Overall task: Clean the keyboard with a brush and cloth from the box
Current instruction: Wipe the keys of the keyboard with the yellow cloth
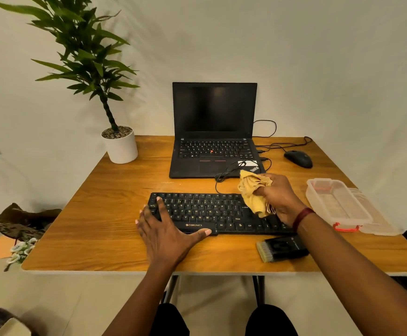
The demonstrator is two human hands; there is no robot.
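Nearby: brush [282, 249] front-R of keyboard [197, 209], box [340, 207] R, cloth [254, 195] in R hand [279, 197]

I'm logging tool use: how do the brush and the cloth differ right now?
The cloth is yellow and bunched; the brush is black with pale bristles. The right hand grips the cloth over the keyboard; the brush lies unheld on the table in front of it. Both are outside the box.

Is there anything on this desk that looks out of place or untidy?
One small thing: a black cable lies coiled over the front right corner of the laptop, instead of on the table. Nothing looks spilled or broken. The box stands open, and the brush lies near the keyboard.
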